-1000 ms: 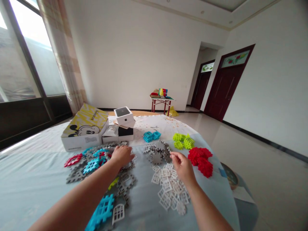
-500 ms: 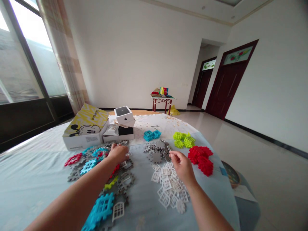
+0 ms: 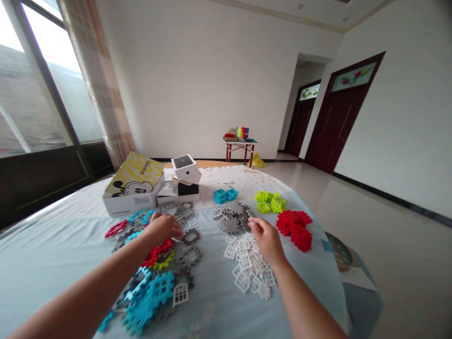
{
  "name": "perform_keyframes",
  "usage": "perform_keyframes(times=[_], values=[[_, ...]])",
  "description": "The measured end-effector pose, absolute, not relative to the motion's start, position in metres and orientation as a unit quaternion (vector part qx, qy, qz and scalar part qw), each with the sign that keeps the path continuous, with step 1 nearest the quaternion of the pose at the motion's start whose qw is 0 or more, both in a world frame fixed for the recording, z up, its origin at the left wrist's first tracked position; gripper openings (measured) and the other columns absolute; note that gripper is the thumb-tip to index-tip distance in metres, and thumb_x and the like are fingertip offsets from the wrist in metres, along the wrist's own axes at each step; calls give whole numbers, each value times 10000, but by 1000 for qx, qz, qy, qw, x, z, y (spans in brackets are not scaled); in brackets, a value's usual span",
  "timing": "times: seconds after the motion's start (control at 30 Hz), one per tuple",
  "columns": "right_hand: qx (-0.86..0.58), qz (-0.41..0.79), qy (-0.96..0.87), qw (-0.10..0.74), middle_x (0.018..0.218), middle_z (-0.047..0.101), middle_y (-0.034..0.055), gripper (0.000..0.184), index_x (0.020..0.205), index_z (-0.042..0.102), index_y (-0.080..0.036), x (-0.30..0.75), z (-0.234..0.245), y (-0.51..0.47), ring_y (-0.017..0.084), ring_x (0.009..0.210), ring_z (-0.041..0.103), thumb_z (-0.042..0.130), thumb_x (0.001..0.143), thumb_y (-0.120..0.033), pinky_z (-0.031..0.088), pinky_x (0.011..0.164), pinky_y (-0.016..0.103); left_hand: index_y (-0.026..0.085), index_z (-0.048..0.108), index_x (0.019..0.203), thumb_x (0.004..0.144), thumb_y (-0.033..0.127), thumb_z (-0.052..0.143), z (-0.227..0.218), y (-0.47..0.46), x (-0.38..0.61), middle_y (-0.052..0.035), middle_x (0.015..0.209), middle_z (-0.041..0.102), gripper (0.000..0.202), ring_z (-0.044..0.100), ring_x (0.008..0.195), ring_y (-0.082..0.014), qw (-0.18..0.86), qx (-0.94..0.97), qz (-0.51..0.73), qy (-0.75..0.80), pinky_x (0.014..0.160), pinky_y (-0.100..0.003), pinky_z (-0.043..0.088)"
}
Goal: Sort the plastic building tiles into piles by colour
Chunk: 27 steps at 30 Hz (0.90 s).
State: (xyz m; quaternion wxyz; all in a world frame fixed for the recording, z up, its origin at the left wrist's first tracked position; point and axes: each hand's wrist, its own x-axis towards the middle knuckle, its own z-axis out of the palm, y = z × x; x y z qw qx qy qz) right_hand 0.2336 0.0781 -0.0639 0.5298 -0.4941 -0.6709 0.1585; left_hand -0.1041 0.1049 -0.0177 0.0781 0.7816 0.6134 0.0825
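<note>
My left hand (image 3: 161, 227) rests curled on a mixed heap of grey, blue and red interlocking plastic tiles (image 3: 155, 263), its fingers closed over a small piece I cannot make out. My right hand (image 3: 265, 238) hovers with fingers pinched together at the far edge of a pile of white window-shaped pieces (image 3: 249, 265), just in front of a grey tile pile (image 3: 233, 219). Sorted heaps lie beyond: blue tiles (image 3: 225, 195), lime green tiles (image 3: 270, 202), red tiles (image 3: 295, 229).
A yellow cartoon-printed box (image 3: 134, 183) and stacked small white and black boxes (image 3: 183, 181) stand at the back of the cloth-covered table (image 3: 56, 254). The table's right edge drops to a tiled floor; a small red table (image 3: 240, 148) stands far off by the wall.
My left hand has drawn back toward me and slightly left across the mixed heap. My right hand has stayed almost where it was. The camera view shifted a little.
</note>
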Motion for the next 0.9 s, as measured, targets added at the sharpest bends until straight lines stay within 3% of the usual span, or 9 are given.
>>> perform_keyframes(times=[0.13,0.23,0.33,0.43,0.53,0.63,0.8,0.9], values=[[-503,164,-657,537,885,692,99,291,953,633,-171,235,-64,78,206,789,648,441,836,-355,525,700,313,225,696,670,693,527,507,-4,97,-102,-28,667,659,357,568,683,-177,95,756,124,636,741,-291,370],[-505,167,-651,542,894,690,96,295,958,635,-167,238,-64,79,201,791,646,447,834,-359,522,708,311,174,647,653,729,595,411,5,90,-94,-9,531,535,489,470,527,-135,97,733,171,651,531,-253,313],[-506,172,-642,549,907,689,97,300,962,634,-165,241,-64,81,200,800,645,451,833,-363,520,723,314,162,556,559,740,632,361,7,82,-73,29,459,374,540,341,454,-94,129,732,210,635,463,-248,220],[-509,173,-631,559,903,691,99,305,953,637,-165,245,-65,84,202,805,645,454,826,-374,519,724,316,160,490,499,712,635,422,1,73,-37,43,446,317,525,283,441,-73,218,739,230,595,450,-240,200],[-518,168,-622,563,891,692,100,311,944,640,-161,249,-66,86,204,796,643,458,818,-380,516,724,321,152,547,550,698,634,453,-8,65,7,25,489,447,513,368,465,-79,308,736,244,551,470,-224,281],[-527,167,-616,561,899,689,102,321,946,638,-160,252,-68,87,206,794,640,453,815,-386,512,729,326,151,631,717,712,638,429,-13,63,40,-13,606,578,527,457,506,-94,361,751,238,499,483,-218,336],[-537,166,-610,558,893,689,101,330,950,639,-158,255,-70,89,202,779,639,442,816,-386,509,720,321,176,657,896,767,568,380,-8,80,29,-37,751,657,497,558,656,-133,213,765,247,556,601,-236,407],[-534,166,-613,558,886,691,99,330,947,640,-156,256,-69,89,199,776,640,443,817,-387,510,714,314,163,661,873,769,486,401,-6,96,-11,-46,788,672,428,579,710,-155,159,738,233,613,650,-252,410]])
